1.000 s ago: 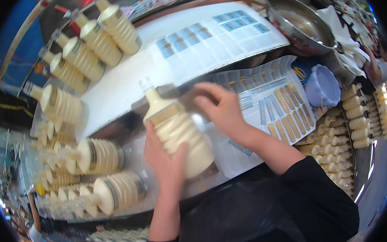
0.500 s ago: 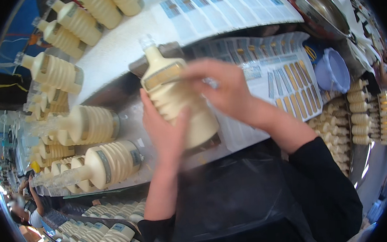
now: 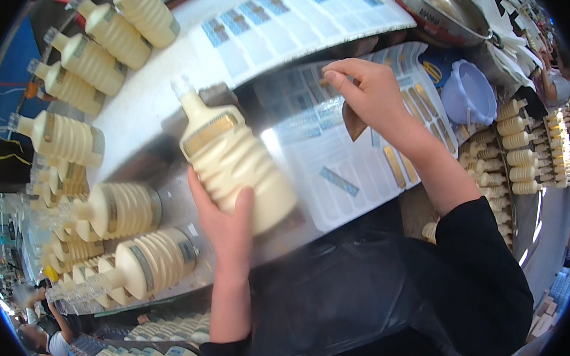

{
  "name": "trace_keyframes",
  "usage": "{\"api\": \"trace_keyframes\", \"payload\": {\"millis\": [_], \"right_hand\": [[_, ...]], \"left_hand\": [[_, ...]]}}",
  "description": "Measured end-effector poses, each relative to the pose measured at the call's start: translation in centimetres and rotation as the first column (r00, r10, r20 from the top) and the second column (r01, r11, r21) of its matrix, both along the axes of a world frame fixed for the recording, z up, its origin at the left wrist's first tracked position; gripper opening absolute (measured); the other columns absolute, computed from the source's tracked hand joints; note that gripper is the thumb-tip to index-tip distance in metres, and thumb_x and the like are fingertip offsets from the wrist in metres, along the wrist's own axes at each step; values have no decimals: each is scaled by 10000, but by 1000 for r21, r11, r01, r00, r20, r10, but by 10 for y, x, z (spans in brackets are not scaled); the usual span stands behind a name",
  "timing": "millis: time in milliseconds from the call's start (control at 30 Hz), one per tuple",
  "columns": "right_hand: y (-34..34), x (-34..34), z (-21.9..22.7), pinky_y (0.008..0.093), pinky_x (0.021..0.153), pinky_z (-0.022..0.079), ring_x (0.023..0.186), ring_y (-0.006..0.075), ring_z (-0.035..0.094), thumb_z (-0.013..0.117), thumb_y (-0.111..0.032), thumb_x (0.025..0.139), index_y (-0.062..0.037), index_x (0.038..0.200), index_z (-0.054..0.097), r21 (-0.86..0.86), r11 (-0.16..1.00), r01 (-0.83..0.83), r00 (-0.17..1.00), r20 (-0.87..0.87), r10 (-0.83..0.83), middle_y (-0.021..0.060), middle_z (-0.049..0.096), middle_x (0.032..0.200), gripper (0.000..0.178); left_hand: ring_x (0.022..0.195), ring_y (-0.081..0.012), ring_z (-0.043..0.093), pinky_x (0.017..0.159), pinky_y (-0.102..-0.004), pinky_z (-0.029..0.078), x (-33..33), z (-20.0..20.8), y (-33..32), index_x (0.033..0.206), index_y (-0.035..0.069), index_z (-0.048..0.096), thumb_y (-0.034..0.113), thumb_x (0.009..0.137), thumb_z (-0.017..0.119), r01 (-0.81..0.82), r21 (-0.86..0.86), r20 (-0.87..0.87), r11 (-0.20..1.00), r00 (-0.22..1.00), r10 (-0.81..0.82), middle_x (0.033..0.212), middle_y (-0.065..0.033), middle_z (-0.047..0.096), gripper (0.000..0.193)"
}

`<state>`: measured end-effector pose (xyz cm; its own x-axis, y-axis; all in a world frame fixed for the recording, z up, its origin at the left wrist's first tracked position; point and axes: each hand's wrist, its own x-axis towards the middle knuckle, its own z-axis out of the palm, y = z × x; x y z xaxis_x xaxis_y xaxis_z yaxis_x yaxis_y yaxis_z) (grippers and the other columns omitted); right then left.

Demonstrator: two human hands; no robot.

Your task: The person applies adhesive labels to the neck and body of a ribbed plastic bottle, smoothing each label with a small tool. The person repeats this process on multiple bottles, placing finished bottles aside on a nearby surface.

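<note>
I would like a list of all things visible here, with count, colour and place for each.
held bottle: one, cream with a gold band, centre, in the left hand
other bottles: many, cream, lying at left, more at right and bottom
label sheets: several, white with blue and gold stickers, centre and top
metal bowl: one, silver, top right
plastic cup: one, pale lilac, right
left hand: grips the held bottle from below
right hand: over the label sheets, fingers pinched; a brown piece beneath it

Bottle (image 3: 233,158) sits center on the table (image 3: 153,115), more bottles (image 3: 110,212) left, label sheets (image 3: 357,159) right, bowl (image 3: 442,5) far right.
</note>
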<state>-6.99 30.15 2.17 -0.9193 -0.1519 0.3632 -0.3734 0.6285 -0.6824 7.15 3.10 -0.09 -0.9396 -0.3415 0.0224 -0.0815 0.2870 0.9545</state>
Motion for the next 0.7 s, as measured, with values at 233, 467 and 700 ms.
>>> {"api": "trace_keyframes", "payload": {"millis": [233,467,700], "right_hand": [[-34,-92,7,426,927,555,1092,332,692,632,-207,945,-50,1225,707,363,929,70,961,-273,34,91,694,1304,329],[-53,-160,29,443,807,593,936,362,745,633,-101,866,23,972,769,658,751,-55,983,168,-75,223,755,1024,212],[-17,-75,17,452,809,586,899,379,732,684,-47,826,69,1098,693,715,699,-13,1000,23,-6,218,719,1133,296]], "left_hand": [[1391,-337,470,1175,-419,355,1,-6,2,1612,-52,191,138,847,687,-5,1,-24,1000,1000,5,1532,-256,432,932],[1384,-348,492,1157,-430,388,4,-12,-1,1622,-22,193,110,829,706,2,-24,-14,1000,1000,-2,1531,-258,440,954],[1360,-342,521,1140,-432,414,5,-13,-1,1626,-8,189,96,819,722,21,38,-19,999,1000,-20,1513,-253,464,973]]}}
